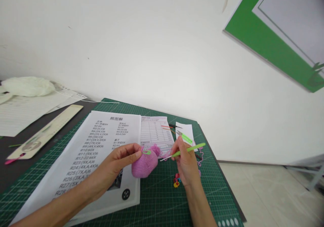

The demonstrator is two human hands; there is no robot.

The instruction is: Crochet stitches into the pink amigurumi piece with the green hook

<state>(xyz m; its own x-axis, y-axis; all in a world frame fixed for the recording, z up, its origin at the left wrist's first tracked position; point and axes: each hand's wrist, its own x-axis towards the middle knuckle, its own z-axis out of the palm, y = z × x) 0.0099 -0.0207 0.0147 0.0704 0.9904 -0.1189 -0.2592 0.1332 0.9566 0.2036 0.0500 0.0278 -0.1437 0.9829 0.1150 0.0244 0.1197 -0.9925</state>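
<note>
- Pink crocheted piece point(144, 166): pinched by the left hand point(120, 159); could slip if those fingertips loosen.
- Crochet hook point(196, 147): right hand point(186, 164) fingers curl round it; snagging yarn point(201, 157) could distort stitches.

On the green gridded cutting mat point(162, 203), the white printed paper sheet point(96, 146) lies left, the pink crocheted yarn piece point(143, 165) at its right edge in the left hand point(125, 157). Right of that, the right hand point(186, 163) has the slim green-handled hook point(196, 147). Left of the mat I see the flat cream ruler point(52, 129), lined white paper point(22, 115) beyond.
</note>
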